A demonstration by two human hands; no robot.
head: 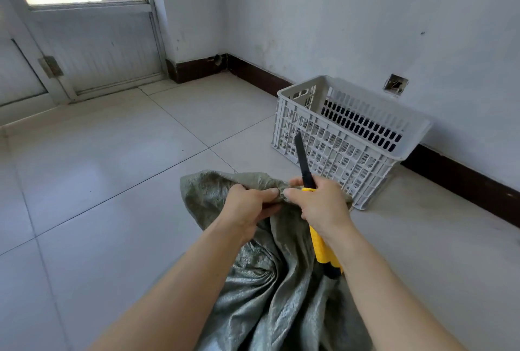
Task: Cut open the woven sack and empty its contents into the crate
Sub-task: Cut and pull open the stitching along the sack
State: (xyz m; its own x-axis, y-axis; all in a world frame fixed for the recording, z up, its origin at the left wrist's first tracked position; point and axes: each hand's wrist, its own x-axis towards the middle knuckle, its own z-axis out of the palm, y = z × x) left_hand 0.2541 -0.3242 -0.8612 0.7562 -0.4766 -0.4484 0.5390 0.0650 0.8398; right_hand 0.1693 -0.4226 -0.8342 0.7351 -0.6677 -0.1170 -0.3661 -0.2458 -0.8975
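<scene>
I'm looking down at the woven sack [270,280], a grey-green bag on the tile floor [112,182] right in front of me. Its top is bunched up and both hands are on that bunch.

My left hand [247,207] is pinching the gathered neck, fingers closed tight on the cloth. My right hand [320,204] is wrapped round a knife [305,166] w/ a yellow handle, and its thumb and first finger also nip the sack top, touching the left fingers. So both hands are clenched, one on cloth only, one on knife plus cloth. The dark blade sticks up and away from me, toward the crate, not on the cloth yet.

The crate [351,151] is a white plastic one w/ holes in the sides. It sits by the wall, just past the sack on the right. I see nothing inside it (I can't see the whole bottom tho).

How far along? Not far, I think. The sack looks shut, I see no cut and nothing has spilled out. Left to do: slice the top open, lift the sack, tip it all into the crate. I can't tell what's in the bag.
</scene>
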